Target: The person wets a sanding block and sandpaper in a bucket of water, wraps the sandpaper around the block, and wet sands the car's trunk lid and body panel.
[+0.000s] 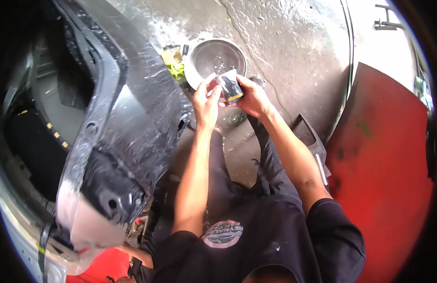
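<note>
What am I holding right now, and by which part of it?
A small dark block-like piece, with your right hand gripping its right side. Your left hand is at its left edge, but whether it grips is unclear.

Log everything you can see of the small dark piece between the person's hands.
The small dark piece looks roughly rectangular, black and glossy, with whitish patches or glare on its upper part and a yellow strip along its near edge. Its material is unclear. It sits tilted, gripped by the right hand, with the left hand at its left side, overlapping the basin's near rim in this view.
</note>
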